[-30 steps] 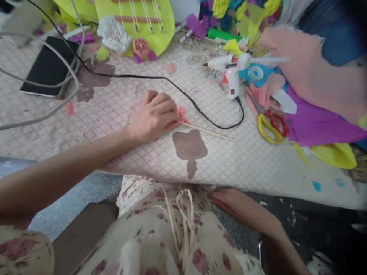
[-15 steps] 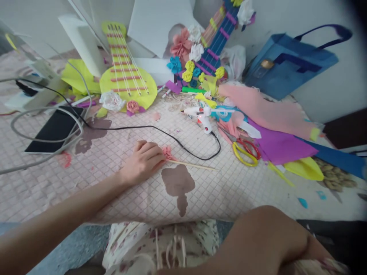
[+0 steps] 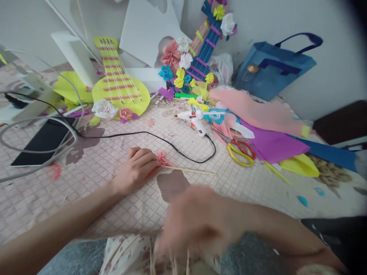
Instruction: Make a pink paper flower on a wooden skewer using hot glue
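Note:
On the table, my left hand [image 3: 139, 168] rests with its fingers curled and closed at a pink crepe-paper flower [image 3: 162, 157], whose ruffled end pokes out past the fingertips. Out from the flower to the right runs a thin wooden stick [image 3: 192, 170], lying along the cloth. Nearer my body, over the table's front edge and my lap, is my right hand [image 3: 197, 217], smeared by motion so its fingers cannot be made out. Beyond both hands lies a white glue gun [image 3: 197, 121] on its side.
A black cord [image 3: 172, 143] curves behind my left hand. Scissors [image 3: 241, 152] lie right of the glue gun, beside purple paper [image 3: 275, 139]. At the back stand a yellow paper guitar [image 3: 120, 89], a blue one [image 3: 200, 57] and a blue bag [image 3: 269, 72]. A dark tablet [image 3: 43, 141] lies left.
My right hand has come into view over the front edge, where only the arm showed before. My left hand keeps its place at the flower; the view has shifted slightly.

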Available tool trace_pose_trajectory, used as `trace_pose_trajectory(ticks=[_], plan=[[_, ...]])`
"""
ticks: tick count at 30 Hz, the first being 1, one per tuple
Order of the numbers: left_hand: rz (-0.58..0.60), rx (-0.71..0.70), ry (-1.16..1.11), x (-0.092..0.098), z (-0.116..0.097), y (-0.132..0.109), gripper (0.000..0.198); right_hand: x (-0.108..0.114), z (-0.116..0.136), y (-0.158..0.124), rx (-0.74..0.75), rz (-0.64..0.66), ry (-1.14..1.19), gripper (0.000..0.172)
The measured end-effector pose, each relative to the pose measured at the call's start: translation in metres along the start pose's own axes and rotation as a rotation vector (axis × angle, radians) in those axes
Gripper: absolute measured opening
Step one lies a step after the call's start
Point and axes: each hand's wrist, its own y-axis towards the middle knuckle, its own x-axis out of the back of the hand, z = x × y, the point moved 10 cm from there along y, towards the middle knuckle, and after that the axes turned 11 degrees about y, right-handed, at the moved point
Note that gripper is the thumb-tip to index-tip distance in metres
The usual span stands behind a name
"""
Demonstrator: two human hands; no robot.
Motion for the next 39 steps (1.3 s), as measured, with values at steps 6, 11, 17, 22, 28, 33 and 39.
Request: trace_pose_trajectory(ticks=[6,11,17,22,28,33,39], plan=[[0.007,-0.016,0.005,0.0,-0.002,0.0,0.006,0.012,-0.086,0.002,-0.224,-0.32,0.224,0.01],[0.008,-0.041,0.051,0.001,-0.006,0.001,0.008,-0.005,-0.1,-0.008,-0.272,-0.191,-0.046,0.01],[0.007,-0.009,0.04,0.0,-0.003,0.002,0.008,-0.028,-0.093,-0.007,-0.23,-0.027,-0.226,0.011],[0.01,-0.032,0.07,0.002,-0.007,0.004,0.008,-0.024,-0.08,-0.004,-0.157,-0.109,-0.193,0.011],[-0.029,-0.03,0.06,0.005,-0.006,0.003,0.008,-0.043,-0.057,0.013,-0.01,-0.107,-0.179,0.018],[-0.031,-0.025,0.047,0.004,-0.004,-0.001,0.005,-0.052,-0.065,0.017,-0.058,-0.127,-0.222,0.02],[-0.062,-0.04,0.059,0.006,-0.006,-0.001,0.009,-0.056,-0.064,0.018,-0.057,-0.113,-0.285,0.02]])
